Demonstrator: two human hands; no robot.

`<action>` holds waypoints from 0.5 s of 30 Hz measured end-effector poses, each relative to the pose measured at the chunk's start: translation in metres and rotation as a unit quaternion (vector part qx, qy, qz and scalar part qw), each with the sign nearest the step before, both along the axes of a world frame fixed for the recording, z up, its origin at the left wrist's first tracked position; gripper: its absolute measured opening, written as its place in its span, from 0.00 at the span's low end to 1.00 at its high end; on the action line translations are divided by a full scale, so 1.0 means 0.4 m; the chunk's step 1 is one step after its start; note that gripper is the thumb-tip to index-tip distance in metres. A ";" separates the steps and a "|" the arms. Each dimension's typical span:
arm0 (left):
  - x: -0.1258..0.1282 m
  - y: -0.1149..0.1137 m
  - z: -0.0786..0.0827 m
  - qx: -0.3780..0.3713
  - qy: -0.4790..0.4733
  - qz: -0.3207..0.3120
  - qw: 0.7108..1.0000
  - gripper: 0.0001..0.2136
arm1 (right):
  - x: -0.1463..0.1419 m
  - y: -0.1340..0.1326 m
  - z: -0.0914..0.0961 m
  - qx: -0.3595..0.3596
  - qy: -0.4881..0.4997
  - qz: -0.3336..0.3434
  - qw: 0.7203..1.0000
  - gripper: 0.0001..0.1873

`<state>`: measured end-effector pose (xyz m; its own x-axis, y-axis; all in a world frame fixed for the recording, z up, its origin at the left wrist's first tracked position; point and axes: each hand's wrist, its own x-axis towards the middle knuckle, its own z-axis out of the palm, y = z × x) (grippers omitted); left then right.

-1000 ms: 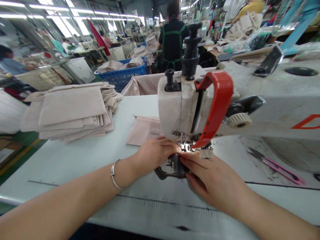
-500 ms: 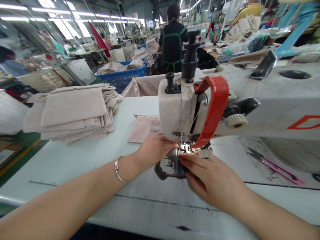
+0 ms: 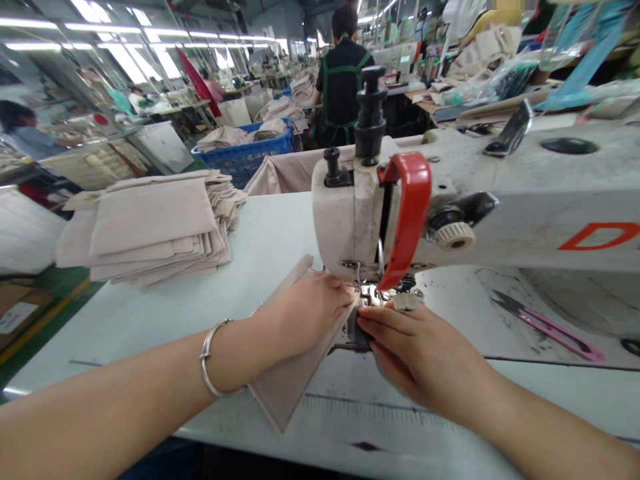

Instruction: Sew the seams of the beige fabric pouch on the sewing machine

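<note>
Cloth [image 3: 287,380] lies under the left hand [image 3: 305,313], which bears down on it palm-first with the fingers close together and bent toward the foot [image 3: 369,301]. The thumb is hidden, so I cannot tell whether it nips the edge from below. The right hand [image 3: 425,357] comes in from the other side, its fingers [image 3: 385,327] straight and pressed together, tips at the cloth's edge just before the foot. Whether they pinch the cloth or only push it, I cannot tell either.

The cloth runs aslant from under the machine [image 3: 345,213] to the near edge of the tabletop [image 3: 150,320], with a corner almost at that edge.

The main risk, as I judge it, is to the fingertips. Both hands sit just beside the foot, and the needle is too small to pick out. The guard [image 3: 407,220] hangs on the right hand's side of the foot and shields little of the left. If the machine ran now, a tip could be caught.

The slant is a second risk. With one hand pressing and the other nudging, uneven force could crease the cloth or feed it askew. The loose end near the edge could drag and pull the line off. The bracelet [image 3: 207,360] rides at the cloth's border and could snag it.

The stack [image 3: 150,227] at the far left corner and the snips [image 3: 545,325] toward the right edge lie well apart from both hands
</note>
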<state>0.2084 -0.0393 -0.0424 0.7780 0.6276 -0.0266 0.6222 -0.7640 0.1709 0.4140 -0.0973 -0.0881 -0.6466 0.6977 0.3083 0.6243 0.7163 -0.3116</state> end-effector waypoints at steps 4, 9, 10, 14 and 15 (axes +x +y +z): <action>-0.014 0.000 0.004 -0.066 -0.054 0.014 0.996 0.08 | -0.003 -0.003 -0.001 0.011 -0.004 0.004 1.000 0.19; -0.004 -0.026 0.010 -0.144 -0.079 0.053 0.985 0.08 | 0.000 -0.005 -0.007 -0.006 -0.002 0.007 1.000 0.20; 0.000 -0.031 0.008 -0.151 -0.093 0.058 0.982 0.09 | 0.002 -0.005 -0.007 -0.009 0.000 0.006 1.000 0.20; -0.009 -0.046 -0.010 -0.151 -0.136 0.064 0.977 0.13 | 0.004 -0.005 -0.007 -0.017 -0.004 0.007 1.000 0.20; -0.022 -0.051 -0.015 -0.138 -0.138 0.075 0.978 0.14 | 0.003 -0.006 -0.007 -0.018 -0.004 0.009 1.000 0.20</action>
<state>0.1998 -0.0597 -0.0484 0.6785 0.7345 -0.0129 0.6249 -0.5679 0.5357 0.4153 -0.0996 -0.0910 -0.6609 0.6972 0.2776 0.6147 0.7151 -0.3327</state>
